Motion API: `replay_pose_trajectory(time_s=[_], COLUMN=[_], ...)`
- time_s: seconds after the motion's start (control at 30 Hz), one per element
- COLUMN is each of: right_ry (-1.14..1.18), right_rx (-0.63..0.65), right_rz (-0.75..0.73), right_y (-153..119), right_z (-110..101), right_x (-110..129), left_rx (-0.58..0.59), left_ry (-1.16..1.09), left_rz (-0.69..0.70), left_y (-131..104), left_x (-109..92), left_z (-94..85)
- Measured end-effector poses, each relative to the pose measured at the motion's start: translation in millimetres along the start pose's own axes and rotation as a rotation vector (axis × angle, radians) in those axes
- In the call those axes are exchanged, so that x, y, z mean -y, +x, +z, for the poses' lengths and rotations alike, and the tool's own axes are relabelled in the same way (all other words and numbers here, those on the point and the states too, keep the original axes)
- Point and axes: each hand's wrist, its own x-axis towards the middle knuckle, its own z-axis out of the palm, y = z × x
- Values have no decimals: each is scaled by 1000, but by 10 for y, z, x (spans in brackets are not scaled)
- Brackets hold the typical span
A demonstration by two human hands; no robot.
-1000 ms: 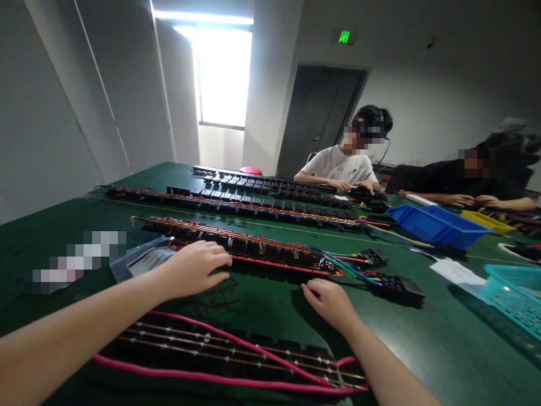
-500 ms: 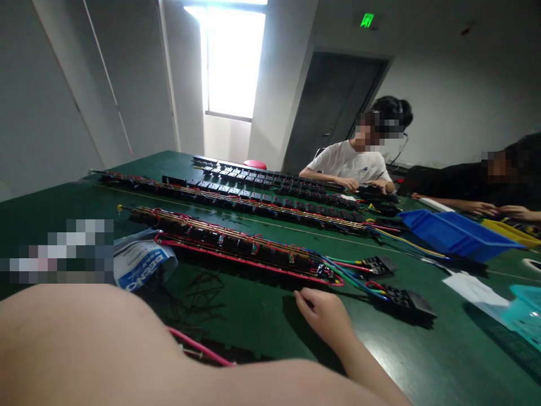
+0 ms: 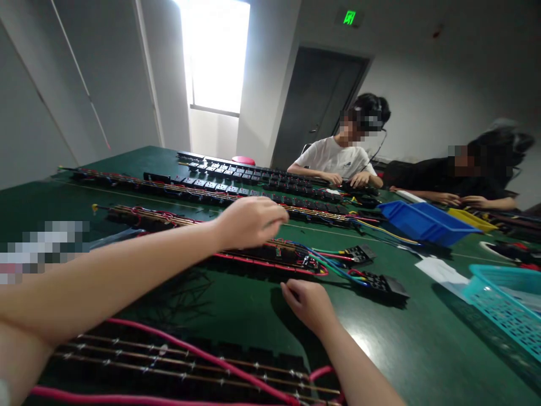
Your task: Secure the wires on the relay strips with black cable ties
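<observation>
My left hand is reached out over a long black socket strip with its wiring exposed. Its fingers are bent in toward the thumb; whatever they hold, if anything, is hidden. On the table just in front of that strip lies my right hand, loosely curled, with nothing seen in it. Blue, green and red wires run from the strip's right end to two black connector blocks. Close to me, a second strip shows bare metal rails and thick red cables beneath my forearms.
More socket strips lie across the green table. A blue bin, a yellow bin, white paper and a turquoise basket are at the right. Two co-workers sit across.
My left arm has swung up from the bottom edge and stretched forward, bringing the left hand over the wired strip. My right hand keeps its curled pose; the view has shifted slightly.
</observation>
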Motion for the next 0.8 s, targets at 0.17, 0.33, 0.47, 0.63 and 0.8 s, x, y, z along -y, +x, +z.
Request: replay_pose_trajectory(time_s=[0.17, 0.33, 0.47, 0.63, 0.8], right_ry=[15, -2, -17, -27, -33], right_rx=[146, 217, 252, 277, 278], right_rz=[33, 89, 120, 137, 124], right_y=[13, 25, 24, 8, 16], right_z=[-124, -184, -189, -175, -181], right_x=[71, 111, 128, 157, 142], left_rx=[166, 351, 464, 556, 521], left_ry=[99, 141, 125, 91, 71], left_rz=[-217, -371, -466, -519, -485], left_y=[338, 563, 765, 860, 799], left_x=[1016, 1620, 1879, 2030, 2062], left_z=[362, 708, 876, 1056, 1125])
